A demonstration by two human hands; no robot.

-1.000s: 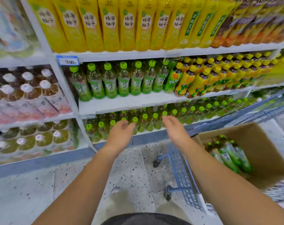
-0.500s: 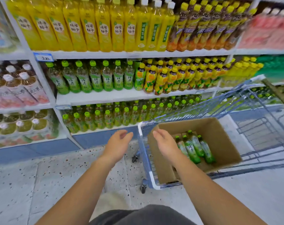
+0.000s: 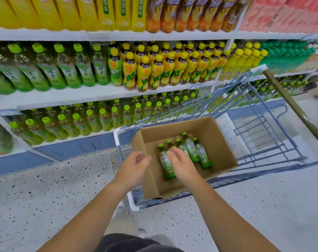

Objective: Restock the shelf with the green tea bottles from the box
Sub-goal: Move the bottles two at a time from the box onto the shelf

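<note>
Loosely, left hand (image 3: 134, 166) over box edge (image 3: 138, 140)

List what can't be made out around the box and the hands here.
Head view only.
The right hand covers one green tea bottle in the box; grip unclear.
Yellow bottles on the top shelf: caps cut off by the top edge.
Shelf price tag: blurred, unreadable.
</note>
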